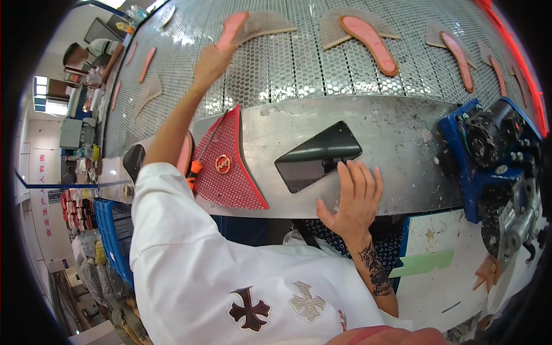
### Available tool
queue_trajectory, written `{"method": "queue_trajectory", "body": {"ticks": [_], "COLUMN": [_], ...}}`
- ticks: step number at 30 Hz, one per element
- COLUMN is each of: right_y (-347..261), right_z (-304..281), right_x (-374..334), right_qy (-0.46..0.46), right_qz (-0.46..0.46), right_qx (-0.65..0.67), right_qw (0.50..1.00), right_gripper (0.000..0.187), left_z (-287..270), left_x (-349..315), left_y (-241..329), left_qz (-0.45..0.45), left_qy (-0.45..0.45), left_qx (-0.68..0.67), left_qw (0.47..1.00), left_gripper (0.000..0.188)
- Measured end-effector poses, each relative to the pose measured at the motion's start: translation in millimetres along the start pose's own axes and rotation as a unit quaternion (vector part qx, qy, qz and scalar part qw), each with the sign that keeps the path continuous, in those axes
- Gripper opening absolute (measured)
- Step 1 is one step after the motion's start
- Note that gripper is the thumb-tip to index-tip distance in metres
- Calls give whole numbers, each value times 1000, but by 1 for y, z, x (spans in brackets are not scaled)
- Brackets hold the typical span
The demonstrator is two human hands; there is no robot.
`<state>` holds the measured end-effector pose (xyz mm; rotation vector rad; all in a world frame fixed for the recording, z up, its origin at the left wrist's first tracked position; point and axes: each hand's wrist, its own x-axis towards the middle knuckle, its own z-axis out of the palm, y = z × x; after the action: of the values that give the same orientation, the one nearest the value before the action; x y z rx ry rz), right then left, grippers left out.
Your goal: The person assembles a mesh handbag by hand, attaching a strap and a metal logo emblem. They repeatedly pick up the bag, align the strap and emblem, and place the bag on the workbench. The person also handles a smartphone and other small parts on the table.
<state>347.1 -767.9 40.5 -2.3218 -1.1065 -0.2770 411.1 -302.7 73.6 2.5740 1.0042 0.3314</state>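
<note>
My left hand (214, 64) reaches out over the metal mesh conveyor (276, 77), closed round the heel end of a pink insole (234, 26). A pale translucent mesh piece (267, 24) lies beside that insole. My right hand (357, 198) rests with fingers spread at the lower edge of a black smartphone (319, 155), its fingertips at or touching the corner. The phone lies on the steel ledge. Left of it is a red mesh shoe upper (238, 187) with a round gold emblem (223, 164). A thin orange-ended tool (196, 167) lies across its left edge.
More pink insoles (372, 43) and pale mesh pieces (148, 92) lie along the conveyor. A blue machine (480, 155) stands at the ledge's right end. Blue crates (112, 230) are at lower left. Another person (98, 54) works at the far left.
</note>
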Motion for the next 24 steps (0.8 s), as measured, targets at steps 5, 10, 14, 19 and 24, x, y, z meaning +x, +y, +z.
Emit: {"method": "queue_trajectory", "body": {"ticks": [5, 10, 14, 19, 24], "right_y": [-6, -2, 23, 61, 88], "right_z": [-6, -41, -73, -143, -224], "right_x": [7, -11, -39, -77, -107], "right_qy": [-4, 50, 128, 193, 266], "right_qz": [30, 61, 71, 103, 198], "right_qx": [37, 162, 180, 113, 17], "right_qw": [999, 984, 973, 969, 943], "right_gripper": [70, 60, 48, 42, 27], "left_z": [28, 39, 46, 40, 85], "left_x": [-23, -40, -107, -222, -321], "left_y": [33, 54, 112, 211, 278], "left_qz": [-32, 246, 451, 463, 413], "left_qy": [-134, 38, 59, -67, -113], "left_qx": [87, 184, 41, -135, -327], "left_qw": [987, 951, 890, 873, 843], "left_gripper": [84, 78, 55, 30, 20]}}
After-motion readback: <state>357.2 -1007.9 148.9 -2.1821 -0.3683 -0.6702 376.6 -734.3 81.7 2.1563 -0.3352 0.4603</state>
